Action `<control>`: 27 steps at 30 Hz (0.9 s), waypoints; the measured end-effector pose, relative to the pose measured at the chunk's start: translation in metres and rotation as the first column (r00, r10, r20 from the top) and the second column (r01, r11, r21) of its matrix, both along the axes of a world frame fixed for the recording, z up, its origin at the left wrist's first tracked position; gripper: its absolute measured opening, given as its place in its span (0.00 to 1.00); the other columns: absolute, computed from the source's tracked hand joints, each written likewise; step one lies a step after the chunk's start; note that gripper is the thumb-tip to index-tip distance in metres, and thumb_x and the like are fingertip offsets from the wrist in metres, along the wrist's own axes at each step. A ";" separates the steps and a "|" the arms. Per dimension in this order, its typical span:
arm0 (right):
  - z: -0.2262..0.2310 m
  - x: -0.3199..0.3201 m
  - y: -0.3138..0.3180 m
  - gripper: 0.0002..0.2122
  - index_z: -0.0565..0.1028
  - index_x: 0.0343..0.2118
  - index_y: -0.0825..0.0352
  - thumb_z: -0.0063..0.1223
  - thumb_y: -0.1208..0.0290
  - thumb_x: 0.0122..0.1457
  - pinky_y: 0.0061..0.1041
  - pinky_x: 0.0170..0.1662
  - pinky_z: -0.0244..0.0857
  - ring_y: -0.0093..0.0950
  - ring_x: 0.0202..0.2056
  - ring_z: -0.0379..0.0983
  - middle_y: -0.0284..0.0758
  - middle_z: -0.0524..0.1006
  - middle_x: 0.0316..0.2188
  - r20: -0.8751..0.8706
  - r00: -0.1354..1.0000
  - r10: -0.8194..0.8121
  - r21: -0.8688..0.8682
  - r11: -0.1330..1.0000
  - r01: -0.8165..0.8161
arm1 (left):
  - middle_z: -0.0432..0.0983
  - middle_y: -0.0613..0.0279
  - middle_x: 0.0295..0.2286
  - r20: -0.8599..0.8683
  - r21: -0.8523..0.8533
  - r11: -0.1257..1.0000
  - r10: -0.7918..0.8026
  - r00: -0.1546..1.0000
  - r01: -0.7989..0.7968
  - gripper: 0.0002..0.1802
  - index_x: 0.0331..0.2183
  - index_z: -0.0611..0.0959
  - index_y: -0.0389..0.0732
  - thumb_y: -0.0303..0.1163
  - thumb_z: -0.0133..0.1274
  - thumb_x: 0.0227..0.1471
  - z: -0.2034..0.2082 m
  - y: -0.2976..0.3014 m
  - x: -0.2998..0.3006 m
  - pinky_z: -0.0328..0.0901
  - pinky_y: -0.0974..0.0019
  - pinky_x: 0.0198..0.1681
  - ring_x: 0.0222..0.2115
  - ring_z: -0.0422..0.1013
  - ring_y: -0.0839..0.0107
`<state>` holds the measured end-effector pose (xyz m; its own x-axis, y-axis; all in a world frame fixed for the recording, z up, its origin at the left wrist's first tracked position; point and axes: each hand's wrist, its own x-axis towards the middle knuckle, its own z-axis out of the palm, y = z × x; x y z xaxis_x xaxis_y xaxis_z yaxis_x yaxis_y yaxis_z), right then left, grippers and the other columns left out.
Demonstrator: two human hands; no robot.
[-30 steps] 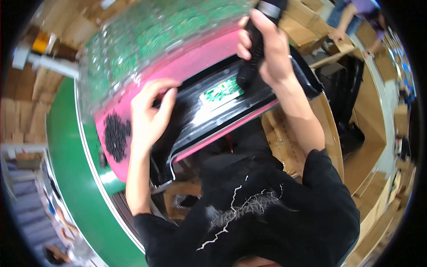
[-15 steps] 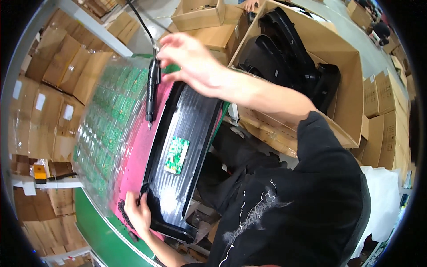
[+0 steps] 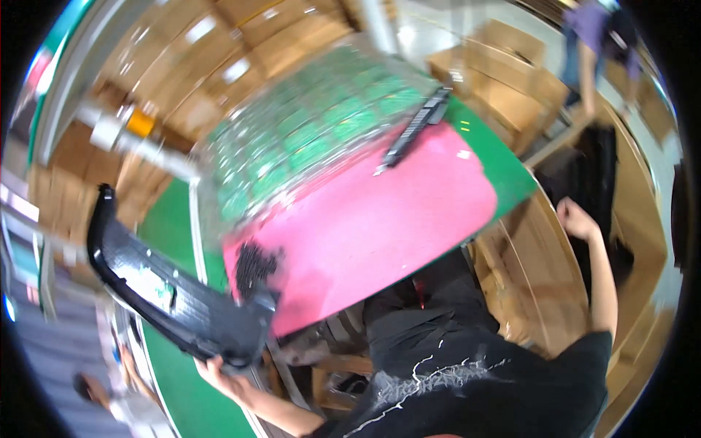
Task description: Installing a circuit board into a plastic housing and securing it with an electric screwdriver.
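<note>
At the left, my left hand (image 3: pixel 223 378) grips the near end of a long black plastic housing (image 3: pixel 208 310), fingers closed on its edge. The housing is tilted over the green table's left part, and a small green patch, blurred, shows inside it. My right hand (image 3: pixel 578 220) is over the big carton (image 3: pixel 537 259) at the right, close to the black plastic parts (image 3: pixel 584 164) inside. Its fingers look curled, and nothing shows in them. A black electric screwdriver (image 3: pixel 418 131) lies on the pink mat (image 3: pixel 380 226), apart from both hands.
Behind the mat lie clear plastic trays of green circuit boards (image 3: pixel 314 131). A pile of small black pieces (image 3: pixel 255 266) is on the mat's left end. Stacked cartons (image 3: pixel 241 44) stand beyond the table (image 3: pixel 504 175). Other people are at the upper right and lower left.
The black housing has left the mat and swung to the left in my left hand. My right hand has moved from beside the screwdriver to the carton. The view has turned.
</note>
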<state>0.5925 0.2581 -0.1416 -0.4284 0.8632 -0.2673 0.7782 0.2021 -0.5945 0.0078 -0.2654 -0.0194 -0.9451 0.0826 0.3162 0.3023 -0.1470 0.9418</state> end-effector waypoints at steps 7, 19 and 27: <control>-0.065 0.008 0.015 0.14 0.69 0.39 0.73 0.47 0.66 0.59 0.41 0.39 0.63 0.55 0.40 0.68 0.58 0.71 0.35 0.103 0.995 0.014 0.197 0.980 -0.034 | 0.75 0.63 0.34 0.280 0.381 0.891 0.142 0.949 -0.246 0.18 0.37 0.77 0.42 0.40 0.54 0.44 0.011 0.008 -0.019 0.64 0.59 0.40 0.32 0.70 0.69; 0.068 -0.009 -0.023 0.21 0.65 0.53 0.80 0.43 0.65 0.66 0.32 0.55 0.59 0.42 0.52 0.67 0.54 0.70 0.51 -0.054 0.988 -0.145 0.639 0.755 0.146 | 0.64 0.57 0.53 0.017 0.232 0.781 0.592 0.805 -0.579 0.33 0.59 0.61 0.39 0.24 0.53 0.52 -0.041 -0.026 -0.117 0.60 0.55 0.55 0.49 0.65 0.63; 0.153 -0.227 -0.113 0.11 0.69 0.26 0.67 0.60 0.77 0.39 0.37 0.33 0.64 0.41 0.31 0.69 0.40 0.72 0.30 0.298 0.652 0.697 0.647 0.355 -0.675 | 0.77 0.60 0.40 -0.122 -0.339 0.818 -0.528 0.840 0.465 0.13 0.40 0.80 0.35 0.29 0.49 0.54 0.030 0.176 -0.037 0.68 0.67 0.43 0.40 0.72 0.71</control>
<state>0.3650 0.1447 0.0113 -0.9542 0.1747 0.2428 0.1663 0.9846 -0.0547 -0.0294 -0.0891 0.0108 -0.6675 0.6390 0.3824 0.4484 -0.0651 0.8915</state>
